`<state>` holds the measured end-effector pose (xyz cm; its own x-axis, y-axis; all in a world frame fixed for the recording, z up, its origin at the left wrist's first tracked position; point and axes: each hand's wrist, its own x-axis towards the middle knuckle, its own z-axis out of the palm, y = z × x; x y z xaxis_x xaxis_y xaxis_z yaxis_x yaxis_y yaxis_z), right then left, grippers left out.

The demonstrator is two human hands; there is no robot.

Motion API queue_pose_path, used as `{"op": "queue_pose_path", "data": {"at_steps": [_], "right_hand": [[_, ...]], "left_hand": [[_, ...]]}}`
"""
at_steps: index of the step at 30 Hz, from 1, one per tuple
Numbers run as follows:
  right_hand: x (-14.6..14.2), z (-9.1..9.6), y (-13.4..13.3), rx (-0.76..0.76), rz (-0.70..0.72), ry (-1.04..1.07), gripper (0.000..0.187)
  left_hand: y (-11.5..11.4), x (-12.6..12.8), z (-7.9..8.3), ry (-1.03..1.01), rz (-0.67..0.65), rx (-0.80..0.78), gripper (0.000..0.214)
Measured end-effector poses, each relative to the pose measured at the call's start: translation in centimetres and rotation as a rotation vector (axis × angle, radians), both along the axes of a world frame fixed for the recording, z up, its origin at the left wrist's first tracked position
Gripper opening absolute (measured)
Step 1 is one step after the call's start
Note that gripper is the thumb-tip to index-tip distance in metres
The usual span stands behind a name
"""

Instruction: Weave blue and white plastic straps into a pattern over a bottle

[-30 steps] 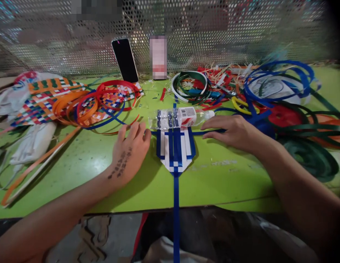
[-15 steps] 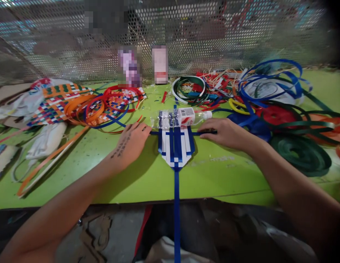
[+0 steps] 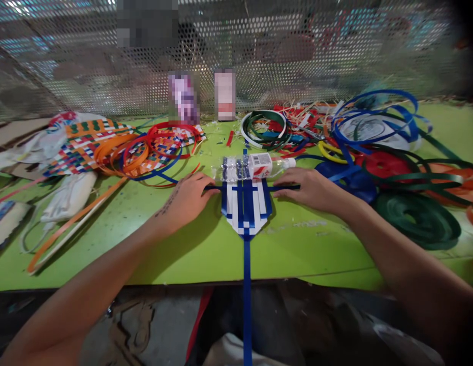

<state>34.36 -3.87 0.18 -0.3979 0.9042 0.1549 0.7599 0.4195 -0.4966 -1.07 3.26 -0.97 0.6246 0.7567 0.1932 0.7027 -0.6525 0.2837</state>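
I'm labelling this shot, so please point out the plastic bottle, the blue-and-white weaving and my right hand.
Plastic bottle [image 3: 256, 166]: head view, on its printed label.
Blue-and-white weaving [image 3: 248, 206]: head view, on a central blue strip.
Right hand [image 3: 311, 185]: head view, on its back.

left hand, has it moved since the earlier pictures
Yes: the left hand has moved rightward, closer to the blue-and-white woven piece that lies partly under the bottle.
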Motion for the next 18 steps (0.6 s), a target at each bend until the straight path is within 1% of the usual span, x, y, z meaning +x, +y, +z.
{"op": "queue_pose_path", "data": {"at_steps": [5, 8, 12, 15, 18], "right_hand": [[-0.2, -0.5, 0.2, 0.028, -0.014, -0.007, 0.030], [-0.2, -0.8, 0.2, 0.055, -0.018, -0.027, 0.029], [-0.2, -1.0, 0.2, 0.091, 0.004, -0.039, 0.028], [-0.3, -1.2, 0.2, 0.130, -0.003, -0.035, 0.029], [-0.4, -1.3, 0.1, 0.216, -0.023, -0.008, 0.031]], "left_hand": [[0.4, 0.0, -0.3, -0.032, 0.034, -0.055, 0.018], [0.2, 0.1, -0.3, -0.024, 0.064, -0.051, 0.015], [0.1, 0.1, -0.4, -0.027, 0.065, -0.045, 0.015], [0.1, 0.1, -0.5, -0.024, 0.068, -0.012, 0.015], [0.1, 0.1, -0.5, -0.029, 0.062, 0.055, 0.018]]}}
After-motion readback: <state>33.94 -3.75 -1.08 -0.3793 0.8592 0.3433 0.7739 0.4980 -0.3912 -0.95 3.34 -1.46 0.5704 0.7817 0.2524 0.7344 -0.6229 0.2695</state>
